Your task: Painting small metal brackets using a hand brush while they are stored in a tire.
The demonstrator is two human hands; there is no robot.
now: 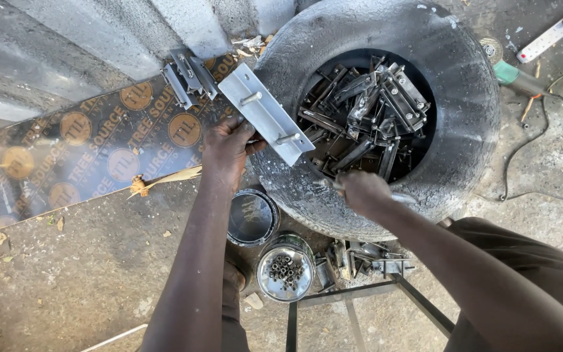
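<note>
My left hand point(226, 151) grips one end of a flat silver metal plate point(265, 113) with two short pins standing on it, held tilted over the edge of an old tyre point(464, 98). The tyre's hole is filled with several dark metal brackets point(366, 111). My right hand point(360, 190) rests on the tyre's near wall, closed around a thin metal piece point(333, 184) that I cannot make out clearly.
Two round tins stand on the ground below the tyre, one empty point(252, 217), one point(286, 267) holding small nuts. More brackets point(366, 257) lie beside a metal frame point(360, 293). A printed board point(92, 146) carries a few brackets point(187, 75). A green power tool point(513, 75), power strip point(548, 38) and cables lie right.
</note>
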